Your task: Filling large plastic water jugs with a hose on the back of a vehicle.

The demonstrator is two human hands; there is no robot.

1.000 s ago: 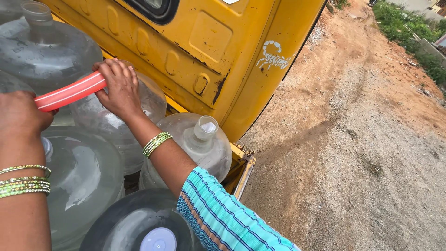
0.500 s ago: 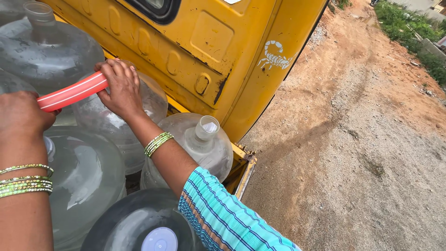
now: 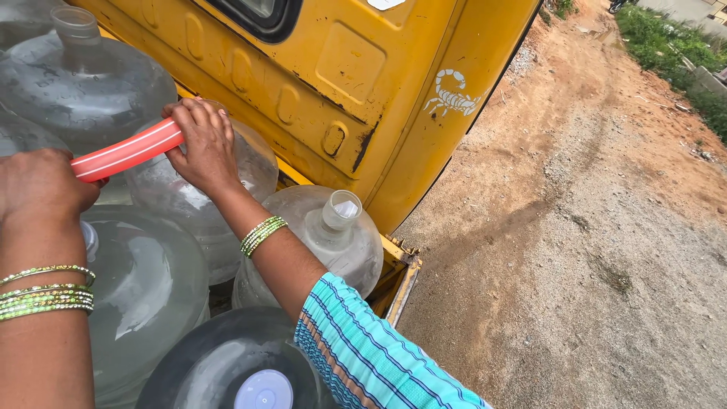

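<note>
Red white-striped hose (image 3: 129,150), yellow truck (image 3: 341,83), teal striped sleeve (image 3: 371,356)

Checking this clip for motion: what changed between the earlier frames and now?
Almost nothing. Right hand and left hand keep their grip on the red hose in about the same place above the clear water jugs. The yellow vehicle panel is unchanged.

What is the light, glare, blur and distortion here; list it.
Head view: soft, even daylight with faint shadows; pale sky reflections glare on the jugs; both hands and the red hose are sharp, with no motion blur; the wide lens bows the yellow truck and tilts the dirt road.
</note>
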